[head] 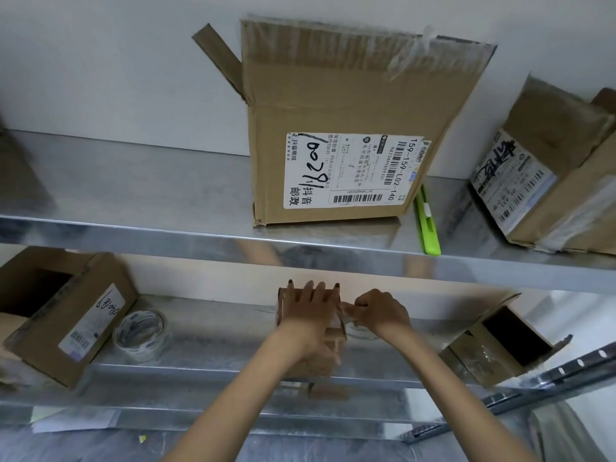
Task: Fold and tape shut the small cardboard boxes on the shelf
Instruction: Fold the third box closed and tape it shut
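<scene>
Cardboard: five boxes (pixel 333 128) (pixel 550 181) (pixel 66 315) (pixel 335 341) (pixel 493 345), two hands (pixel 310 311) (pixel 380 311).

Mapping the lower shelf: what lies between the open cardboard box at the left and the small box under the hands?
A roll of clear packing tape lies there, in the head view.

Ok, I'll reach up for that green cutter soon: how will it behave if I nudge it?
The green cutter lies on the smooth metal upper shelf, so it probably slides easily. Its near end seems to overhang the front edge, so a nudge toward you might tip it off. It looks slim and plastic, likely light and stiff.
</scene>
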`<move>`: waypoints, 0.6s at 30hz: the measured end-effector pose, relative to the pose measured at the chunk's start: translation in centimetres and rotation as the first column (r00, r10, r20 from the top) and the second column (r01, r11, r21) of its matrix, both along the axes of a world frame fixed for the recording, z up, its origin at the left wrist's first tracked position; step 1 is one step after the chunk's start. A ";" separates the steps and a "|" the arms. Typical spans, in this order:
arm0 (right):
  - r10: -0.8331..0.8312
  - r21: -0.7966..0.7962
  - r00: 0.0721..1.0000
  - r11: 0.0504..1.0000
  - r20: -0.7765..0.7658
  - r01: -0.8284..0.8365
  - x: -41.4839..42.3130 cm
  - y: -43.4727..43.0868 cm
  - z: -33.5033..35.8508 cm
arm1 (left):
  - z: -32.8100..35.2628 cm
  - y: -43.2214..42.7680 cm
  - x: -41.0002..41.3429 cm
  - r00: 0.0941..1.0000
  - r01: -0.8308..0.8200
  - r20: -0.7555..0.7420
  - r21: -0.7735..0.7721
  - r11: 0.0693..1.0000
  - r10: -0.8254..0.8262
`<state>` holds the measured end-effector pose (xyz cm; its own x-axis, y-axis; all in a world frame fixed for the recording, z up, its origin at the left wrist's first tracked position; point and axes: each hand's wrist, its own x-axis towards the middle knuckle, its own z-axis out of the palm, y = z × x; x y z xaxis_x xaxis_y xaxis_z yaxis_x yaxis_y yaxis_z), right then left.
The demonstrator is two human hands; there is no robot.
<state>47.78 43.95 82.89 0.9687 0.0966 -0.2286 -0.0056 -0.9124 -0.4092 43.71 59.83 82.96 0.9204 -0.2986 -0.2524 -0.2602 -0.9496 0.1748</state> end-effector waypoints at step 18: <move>0.319 -0.171 0.945 0.937 0.075 -0.303 -0.3 -1.3 7.0 | -8.4 5.0 -2.9 0.970 -0.159 -0.045 -0.861 0.483 0.239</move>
